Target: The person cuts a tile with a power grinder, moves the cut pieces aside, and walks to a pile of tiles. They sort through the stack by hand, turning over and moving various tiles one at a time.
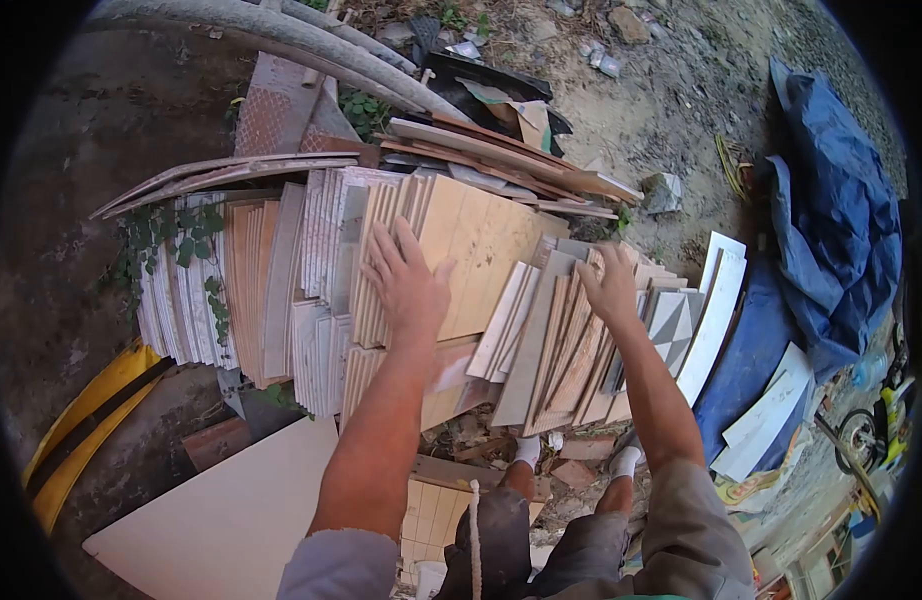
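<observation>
My left hand [411,285] lies with spread fingers against the upright edges of a stack of beige tiles [486,250]. The foremost tile's broad face shows faint lines and dark specks. Farther right, my right hand [611,287] bends its fingers over the top edges of a leaning row of wood-look tiles [566,370]; its fingertips are partly hidden. Between the hands, a few pale narrow tiles [503,325] and a grey tile [536,350] lean at a slant. A grey-and-white patterned tile [673,318] stands just right of my right hand.
More tile stacks [249,290] stand to the left, with green vines [186,235] over them. Long boards [521,160] and grey poles [351,60] lie behind. A blue tarp [831,220] is at right. A large pale panel [221,510] and broken bricks [576,475] lie near my feet.
</observation>
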Motion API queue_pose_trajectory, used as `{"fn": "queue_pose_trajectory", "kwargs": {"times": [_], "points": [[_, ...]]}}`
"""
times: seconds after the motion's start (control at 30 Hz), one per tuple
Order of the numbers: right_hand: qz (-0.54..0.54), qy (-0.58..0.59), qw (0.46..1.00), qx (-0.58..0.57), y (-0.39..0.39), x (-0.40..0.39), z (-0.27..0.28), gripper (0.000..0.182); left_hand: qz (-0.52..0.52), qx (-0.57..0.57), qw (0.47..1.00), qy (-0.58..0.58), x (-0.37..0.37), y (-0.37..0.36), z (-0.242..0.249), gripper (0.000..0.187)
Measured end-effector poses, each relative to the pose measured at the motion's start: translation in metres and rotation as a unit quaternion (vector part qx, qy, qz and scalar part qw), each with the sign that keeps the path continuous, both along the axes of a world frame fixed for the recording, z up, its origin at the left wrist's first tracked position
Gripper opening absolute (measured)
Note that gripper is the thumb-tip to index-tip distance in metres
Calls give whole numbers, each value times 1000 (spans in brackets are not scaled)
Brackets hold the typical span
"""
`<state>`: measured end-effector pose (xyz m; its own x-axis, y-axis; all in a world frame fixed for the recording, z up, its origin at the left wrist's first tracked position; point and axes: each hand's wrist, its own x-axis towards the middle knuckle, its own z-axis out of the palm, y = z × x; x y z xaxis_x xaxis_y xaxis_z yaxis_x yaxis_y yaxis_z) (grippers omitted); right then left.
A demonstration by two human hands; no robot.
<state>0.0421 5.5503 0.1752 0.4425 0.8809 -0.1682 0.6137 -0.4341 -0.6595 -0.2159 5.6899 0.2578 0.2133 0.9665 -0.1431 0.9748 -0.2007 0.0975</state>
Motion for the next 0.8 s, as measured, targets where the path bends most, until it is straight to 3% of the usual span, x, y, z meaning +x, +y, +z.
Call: {"fn": "queue_pose_trajectory", "kwargs": {"times": [0.17, 0.3, 0.33, 0.47, 0.63, 0.8], "points": [[64, -109, 986, 111, 147, -15, -29, 36, 1, -9, 1000, 12, 0, 1, -3, 97], [108, -156, 980, -58, 199, -17, -67, 28, -5, -3, 1000, 17, 1, 1, -2, 97], [114, -172, 971, -125, 202, -18, -79, 26, -3, -3, 1000, 16, 1, 1, -2, 97], [92, -162, 978, -93, 207, -13, -87, 21, -4, -2, 1000, 19, 3, 2, -2, 97], [212, -196, 955, -74, 193, 6, -71, 17, 0, -7, 1000, 22, 4, 1, -1, 96], [166, -157, 972, -48, 167, -9, -45, 13, -9, 26, 999, 26, 3, -2, -3, 97]]}}
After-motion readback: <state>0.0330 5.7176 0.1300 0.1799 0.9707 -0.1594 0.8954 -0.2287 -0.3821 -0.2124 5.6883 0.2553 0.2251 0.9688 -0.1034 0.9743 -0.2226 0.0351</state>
